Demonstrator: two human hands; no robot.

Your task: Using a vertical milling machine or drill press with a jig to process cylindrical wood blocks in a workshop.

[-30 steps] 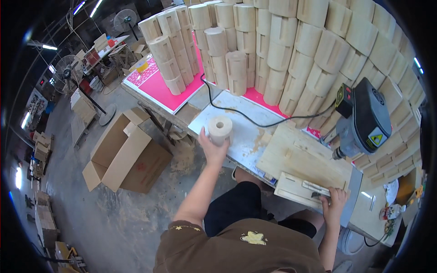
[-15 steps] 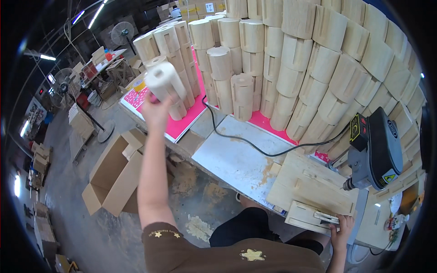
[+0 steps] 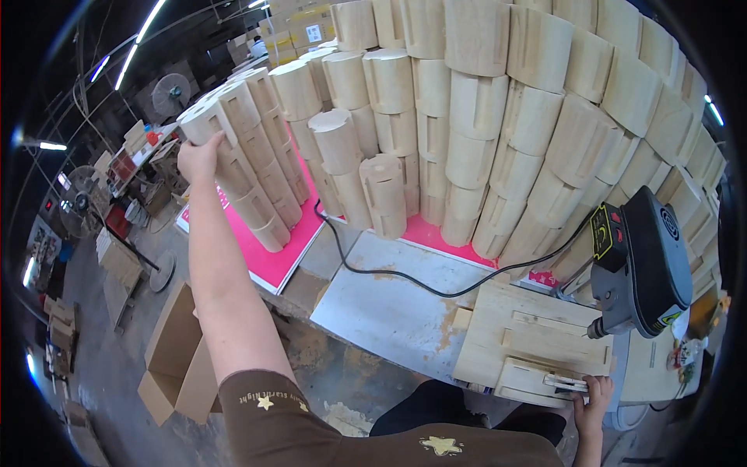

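Observation:
At the far left my left hand [image 3: 200, 156] is closed on the side of a pale wooden cylinder [image 3: 207, 121], which sits at the top of a column of similar cylinders [image 3: 250, 206]. That column stands on a pink-topped board [image 3: 272, 268]. Low on the right, my right hand [image 3: 595, 397] curls its fingers around the end of a small clamp lever [image 3: 566, 382]. The lever is mounted on a wooden jig [image 3: 529, 381], which rests on a larger plywood board [image 3: 486, 350]. Part of the lever is hidden by the fingers.
A drill head [image 3: 642, 261] with its bit hangs above the plywood board. Tall stacks of cylinders [image 3: 475, 109] line the table's back. A black cable [image 3: 405, 278] crosses the white sheet [image 3: 373, 307]. An open cardboard box [image 3: 175, 362] stands on the floor at left.
My left hand has carried the wooden cylinder left and away from me, onto the column. The head view has shifted. My right hand stays at the clamp lever.

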